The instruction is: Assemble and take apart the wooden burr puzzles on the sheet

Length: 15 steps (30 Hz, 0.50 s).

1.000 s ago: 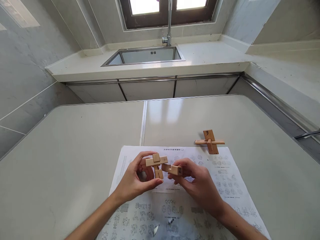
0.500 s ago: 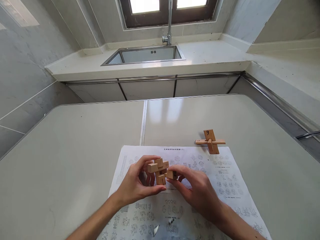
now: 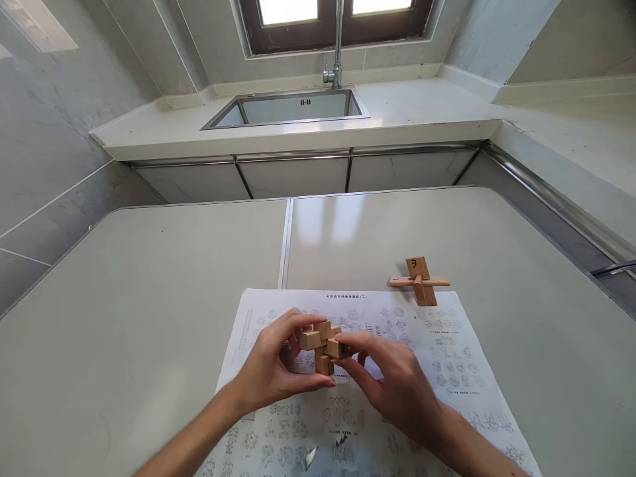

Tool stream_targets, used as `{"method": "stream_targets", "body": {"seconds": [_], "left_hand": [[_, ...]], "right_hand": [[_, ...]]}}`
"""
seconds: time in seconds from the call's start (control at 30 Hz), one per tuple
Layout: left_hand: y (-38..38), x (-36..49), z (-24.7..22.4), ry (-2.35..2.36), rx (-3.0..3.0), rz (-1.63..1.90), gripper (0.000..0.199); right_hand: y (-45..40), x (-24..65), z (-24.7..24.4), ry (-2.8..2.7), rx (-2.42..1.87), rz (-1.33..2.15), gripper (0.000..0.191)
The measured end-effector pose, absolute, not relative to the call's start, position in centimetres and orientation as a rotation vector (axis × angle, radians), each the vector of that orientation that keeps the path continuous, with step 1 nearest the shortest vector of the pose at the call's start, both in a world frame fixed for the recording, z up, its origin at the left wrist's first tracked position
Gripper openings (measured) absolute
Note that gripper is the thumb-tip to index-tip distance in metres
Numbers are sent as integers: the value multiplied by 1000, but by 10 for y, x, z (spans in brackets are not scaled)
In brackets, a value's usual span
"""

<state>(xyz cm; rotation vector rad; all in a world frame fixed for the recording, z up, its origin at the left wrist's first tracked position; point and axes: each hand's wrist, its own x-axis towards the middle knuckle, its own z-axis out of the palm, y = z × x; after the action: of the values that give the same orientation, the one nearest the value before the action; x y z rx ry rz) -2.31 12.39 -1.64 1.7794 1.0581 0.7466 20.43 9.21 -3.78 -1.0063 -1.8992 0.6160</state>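
Note:
Between thumb and fingers, my left hand (image 3: 272,361) grips a wooden burr puzzle (image 3: 322,363) made of several interlocking light-brown bars, held above a printed sheet (image 3: 293,430). My right hand (image 3: 387,368) pinches the outer end of a short wooden bar (image 3: 336,349), which sits against the right side of the puzzle. Whether that bar is fully seated I cannot tell. Fingers hide parts of both. Beyond my right hand, a second wooden puzzle (image 3: 421,281) of crossed flat pieces with black markings rests at the sheet's upper right edge.
The pale table (image 3: 124,298) carries the sheet of line diagrams, which has small torn spots near its lower middle. Past the table's far edge stand a white counter (image 3: 412,109), a sink (image 3: 278,124) and a tap (image 3: 336,73).
The short bar in my right hand has come closer against the burr puzzle. My left hand has turned the puzzle slightly and shifted it a little to the right and down.

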Motion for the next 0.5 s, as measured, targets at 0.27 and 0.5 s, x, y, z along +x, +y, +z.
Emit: {"method": "stream_targets", "body": {"seconds": [0.27,0.5], "left_hand": [[127,-23,-16,1009,1882,732,65],[127,-25,-21,944,1841,696,70]], "right_hand": [[94,206,-32,-1855,-969,632,11],[91,203,-30,-1783,-935,790,14]]}}
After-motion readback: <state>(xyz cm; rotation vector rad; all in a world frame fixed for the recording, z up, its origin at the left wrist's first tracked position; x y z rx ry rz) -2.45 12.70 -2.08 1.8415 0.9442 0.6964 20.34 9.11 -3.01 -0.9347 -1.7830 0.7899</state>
